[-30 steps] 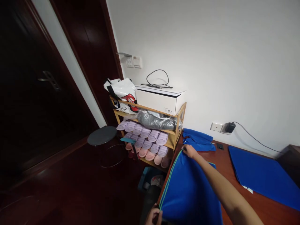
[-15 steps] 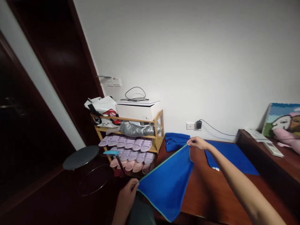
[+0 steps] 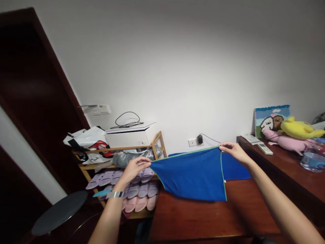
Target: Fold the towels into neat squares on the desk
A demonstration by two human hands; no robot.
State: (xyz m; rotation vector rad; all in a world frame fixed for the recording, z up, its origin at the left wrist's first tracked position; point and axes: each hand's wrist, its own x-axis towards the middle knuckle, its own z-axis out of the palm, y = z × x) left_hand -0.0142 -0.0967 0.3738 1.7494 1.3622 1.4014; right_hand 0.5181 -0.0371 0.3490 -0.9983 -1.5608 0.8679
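Note:
A blue cloth (image 3: pixel 190 176) with a light green edge hangs stretched between my two hands, above the wooden table (image 3: pixel 193 220). My left hand (image 3: pixel 137 168) pinches its upper left corner, in front of the shoe rack. At the upper right corner, the fingers of my right hand (image 3: pixel 232 151) are closed on the edge. Behind the cloth, another blue cloth (image 3: pixel 237 169) lies flat on the table, partly hidden. A strip of further blue fabric shows just above the held cloth's top edge.
To the left, a shoe rack (image 3: pixel 158 142) bears slippers, a white box (image 3: pixel 129 137) and a bag (image 3: pixel 92 137). A round stool (image 3: pixel 61 211) stands lower left. On the raised surface at right are plush toys (image 3: pixel 289 140), a remote (image 3: pixel 265 149) and a water bottle (image 3: pixel 312 161).
My left hand has risen, bringing the cloth's top edge from a steep slant to nearly level. My right hand still holds its corner. The view has turned to the right.

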